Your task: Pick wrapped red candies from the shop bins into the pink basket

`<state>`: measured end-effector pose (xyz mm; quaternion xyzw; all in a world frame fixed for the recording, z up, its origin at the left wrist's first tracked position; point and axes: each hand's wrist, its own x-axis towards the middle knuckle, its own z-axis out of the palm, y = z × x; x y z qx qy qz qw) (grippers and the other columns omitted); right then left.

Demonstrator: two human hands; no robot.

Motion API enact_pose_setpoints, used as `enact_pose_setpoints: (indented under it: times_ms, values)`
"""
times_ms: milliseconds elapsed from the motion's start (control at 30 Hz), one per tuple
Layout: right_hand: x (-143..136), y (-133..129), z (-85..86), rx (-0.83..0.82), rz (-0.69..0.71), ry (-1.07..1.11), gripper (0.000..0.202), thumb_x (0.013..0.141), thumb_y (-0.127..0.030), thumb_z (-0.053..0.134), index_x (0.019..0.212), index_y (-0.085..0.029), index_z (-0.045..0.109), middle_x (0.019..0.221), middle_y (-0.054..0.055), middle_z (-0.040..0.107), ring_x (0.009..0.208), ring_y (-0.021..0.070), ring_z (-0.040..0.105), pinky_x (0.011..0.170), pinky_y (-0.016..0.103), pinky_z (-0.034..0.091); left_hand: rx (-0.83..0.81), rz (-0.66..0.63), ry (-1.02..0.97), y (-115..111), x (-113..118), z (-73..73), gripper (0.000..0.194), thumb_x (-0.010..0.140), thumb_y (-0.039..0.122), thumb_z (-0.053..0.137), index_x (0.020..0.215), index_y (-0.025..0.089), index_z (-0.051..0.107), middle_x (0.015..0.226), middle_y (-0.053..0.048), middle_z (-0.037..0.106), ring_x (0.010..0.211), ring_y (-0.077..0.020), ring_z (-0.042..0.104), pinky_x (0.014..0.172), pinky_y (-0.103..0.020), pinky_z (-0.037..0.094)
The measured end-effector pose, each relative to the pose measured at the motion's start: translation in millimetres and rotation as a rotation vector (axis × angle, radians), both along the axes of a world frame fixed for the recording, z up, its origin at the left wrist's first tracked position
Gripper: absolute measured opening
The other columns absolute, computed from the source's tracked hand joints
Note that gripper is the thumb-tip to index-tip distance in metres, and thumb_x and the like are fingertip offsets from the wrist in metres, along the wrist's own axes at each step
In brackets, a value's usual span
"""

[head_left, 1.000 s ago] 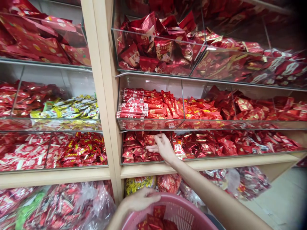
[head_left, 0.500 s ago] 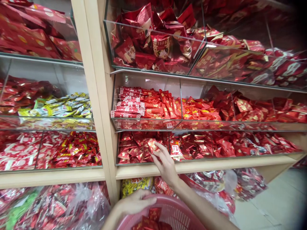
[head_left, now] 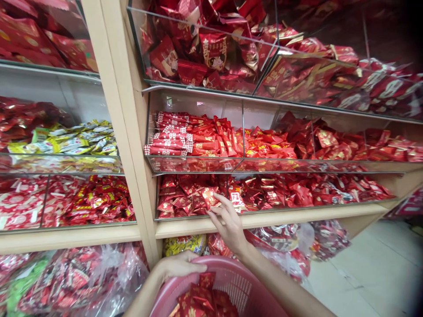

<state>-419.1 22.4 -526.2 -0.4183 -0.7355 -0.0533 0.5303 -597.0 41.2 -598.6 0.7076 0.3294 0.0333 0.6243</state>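
Note:
A pink plastic basket (head_left: 246,275) with slotted sides holds red-and-gold packets (head_left: 198,301) at the bottom of the view. Gripping its left rim is my left hand (head_left: 180,265), thumb over the edge. My right hand (head_left: 229,224) reaches up to the lowest bin, and its fingertips are at a red-and-gold packet (head_left: 209,197) near the bin's front edge. The thumb and fingers are bent around the packet's right side. More red packets (head_left: 181,203) lie to the left of it in the same bin.
Clear-fronted bins of red packets fill the wooden shelves (head_left: 277,223). A wooden upright (head_left: 120,114) divides them from bins at left with yellow packets (head_left: 69,143). Below the bottom ledge sit plastic bags of sweets (head_left: 82,281). Tiled floor (head_left: 366,264) shows at lower right.
The view has shifted, so the shelves appear slightly further left and higher. The basket shows more of its contents. My right hand is still at the packet and my left hand still on the rim.

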Motion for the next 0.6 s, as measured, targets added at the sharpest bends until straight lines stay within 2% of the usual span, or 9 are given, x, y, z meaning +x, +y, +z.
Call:
enact_pose_setpoints:
  times_ms: [100,267,333,467,600]
  values:
    - [5.0,-18.8,1.3,0.017,-0.008,-0.021,0.017,0.086,-0.017,0.049,0.1,-0.02,0.057,0.125,0.014,0.05,0.107,0.0211,0.056,0.088,0.037,0.049,-0.053,-0.02,-0.013,0.2,-0.8,0.3,0.046,0.068,0.056,0.06,0.089,0.016,0.07,0.068,0.001,0.064,0.062,-0.0135,0.052,0.064,-0.024,0.042]
    - [16.0,-67.0,-6.5,-0.044,0.003,-0.047,0.02,0.084,-0.012,0.051,0.102,-0.021,0.055,0.124,0.015,0.051,0.098,0.0185,0.06,0.082,0.032,0.052,-0.012,-0.021,-0.011,-2.8,-0.9,5.8,0.047,0.071,0.056,0.058,0.09,0.015,0.07,0.077,-0.001,0.067,0.069,-0.0158,0.055,0.068,-0.025,0.042]
    - [20.0,-89.6,-12.5,-0.115,0.007,-0.06,0.021,0.084,-0.012,0.051,0.103,-0.021,0.055,0.124,0.014,0.051,0.099,0.018,0.06,0.081,0.03,0.052,-0.04,-0.034,-0.018,-3.8,-1.0,6.5,0.048,0.072,0.056,0.058,0.094,0.015,0.069,0.083,-0.002,0.068,0.074,-0.0172,0.056,0.071,-0.026,0.043]
    - [23.3,-130.4,-24.4,-0.343,-0.006,-0.094,0.016,0.086,-0.016,0.049,0.098,-0.023,0.056,0.122,0.01,0.053,0.112,0.0193,0.053,0.091,0.033,0.048,-0.046,-0.039,-0.024,-4.4,-1.6,4.7,0.05,0.07,0.057,0.058,0.096,0.015,0.068,0.085,-0.001,0.068,0.08,-0.019,0.056,0.073,-0.026,0.042]
    - [23.4,-154.7,-37.4,-0.569,0.011,-0.081,0.014,0.087,-0.018,0.046,0.095,-0.024,0.057,0.118,0.007,0.056,0.111,0.0187,0.053,0.09,0.032,0.048,-0.018,-0.04,-0.037,-3.5,-2.3,2.6,0.048,0.071,0.056,0.058,0.095,0.016,0.068,0.085,0.0,0.067,0.077,-0.0165,0.055,0.073,-0.024,0.04]
